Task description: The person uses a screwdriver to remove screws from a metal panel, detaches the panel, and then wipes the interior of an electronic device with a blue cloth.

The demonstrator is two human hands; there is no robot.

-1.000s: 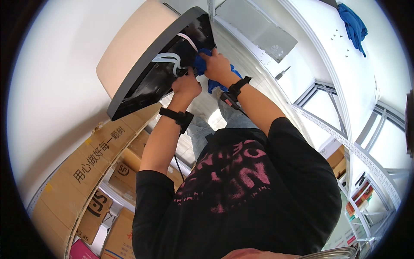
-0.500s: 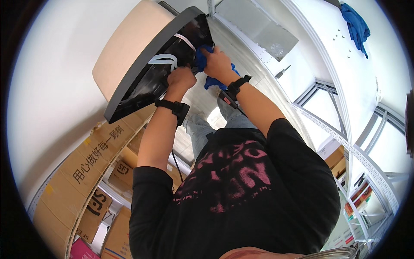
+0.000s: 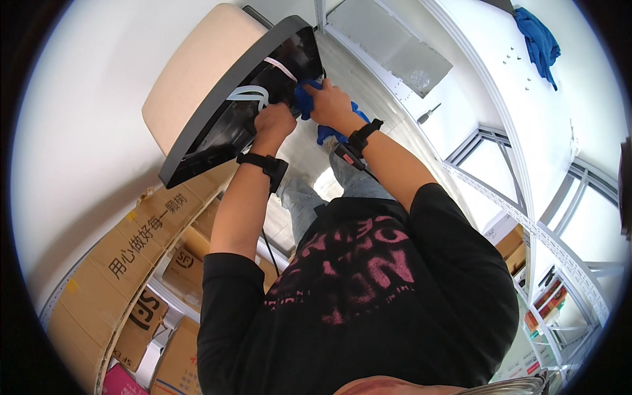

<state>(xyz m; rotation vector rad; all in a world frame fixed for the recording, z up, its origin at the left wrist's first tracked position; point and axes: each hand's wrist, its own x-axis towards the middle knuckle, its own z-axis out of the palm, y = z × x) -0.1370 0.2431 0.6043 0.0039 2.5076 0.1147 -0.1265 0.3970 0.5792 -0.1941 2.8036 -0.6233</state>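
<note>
A large beige appliance housing [image 3: 197, 72] with a dark grey rim stands tilted at the upper left. Its glossy black side [image 3: 217, 141] faces me, and pale looped tubes [image 3: 253, 92] come out of it. At the lower edge of that black side, my left hand [image 3: 275, 124] is closed with curled fingers, their tips hidden. My right hand [image 3: 330, 105] pinches a blue cloth [image 3: 305, 99] against the right end of the black side. More of the cloth hangs below that hand. Both wrists wear black straps.
Cardboard boxes [image 3: 181, 273] fill a shelf at the lower left, behind a long cardboard strip [image 3: 125, 247]. White metal shelving [image 3: 507, 191] stands on the right. On it lie a screwdriver-like tool [image 3: 429, 113], another blue cloth [image 3: 538, 46] and several small bits.
My right hand and the blue cloth have shifted slightly left and down along the black side. My left hand stays at almost the same place.
</note>
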